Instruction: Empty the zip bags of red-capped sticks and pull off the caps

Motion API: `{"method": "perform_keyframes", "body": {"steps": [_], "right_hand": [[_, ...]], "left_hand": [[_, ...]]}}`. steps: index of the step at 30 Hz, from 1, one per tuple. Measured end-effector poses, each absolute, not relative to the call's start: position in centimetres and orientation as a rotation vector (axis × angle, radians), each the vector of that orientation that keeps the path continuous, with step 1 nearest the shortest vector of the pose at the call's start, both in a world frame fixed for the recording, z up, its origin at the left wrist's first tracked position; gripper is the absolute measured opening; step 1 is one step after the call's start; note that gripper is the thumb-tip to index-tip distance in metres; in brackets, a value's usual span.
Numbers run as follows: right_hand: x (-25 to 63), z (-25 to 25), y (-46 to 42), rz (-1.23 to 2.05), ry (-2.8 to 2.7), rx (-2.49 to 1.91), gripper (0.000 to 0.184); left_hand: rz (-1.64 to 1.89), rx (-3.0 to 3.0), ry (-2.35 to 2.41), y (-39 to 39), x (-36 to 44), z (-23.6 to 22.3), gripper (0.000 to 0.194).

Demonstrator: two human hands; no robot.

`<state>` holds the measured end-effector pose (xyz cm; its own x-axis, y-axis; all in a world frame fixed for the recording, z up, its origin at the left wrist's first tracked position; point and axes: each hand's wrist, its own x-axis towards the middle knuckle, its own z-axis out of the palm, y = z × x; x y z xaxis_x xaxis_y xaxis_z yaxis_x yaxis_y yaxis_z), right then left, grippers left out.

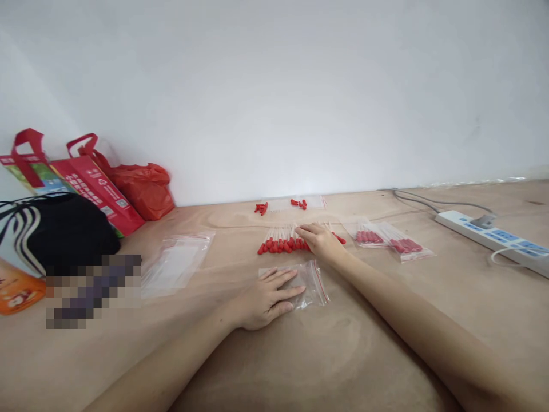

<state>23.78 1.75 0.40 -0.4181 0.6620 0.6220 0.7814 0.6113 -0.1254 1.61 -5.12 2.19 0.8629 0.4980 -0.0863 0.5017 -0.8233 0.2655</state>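
Observation:
My left hand lies flat with its fingers spread on a clear zip bag with a red seal line, which looks empty. Just beyond it, a row of thin white sticks with red tips lies side by side on the wooden table. Over the right part of that row rests my right hand, its fingers stretched out to the left and loosely bent. It covers some of the sticks, and nothing shows gripped in it. To its right are two clear bags holding red-tipped sticks.
Loose red pieces and a clear bag lie near the wall. Flat clear bags are at left, beside a black bag, red shopping bag and red plastic bag. A power strip with cords sits right.

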Motion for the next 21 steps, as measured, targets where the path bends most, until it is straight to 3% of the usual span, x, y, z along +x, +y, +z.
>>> {"method": "perform_keyframes", "body": {"steps": [12,21], "right_hand": [[23.5,0.8,0.4,-0.292,-2.316,-1.208,0.029],[27.3,-0.1,-4.6,-0.011,-1.994,-1.121,0.027]], "left_hand": [[-0.001,2.746,0.758,-5.1,1.6,2.2,0.041],[0.06,2.723,0.737,-4.9,1.5,1.8,0.04]]}}
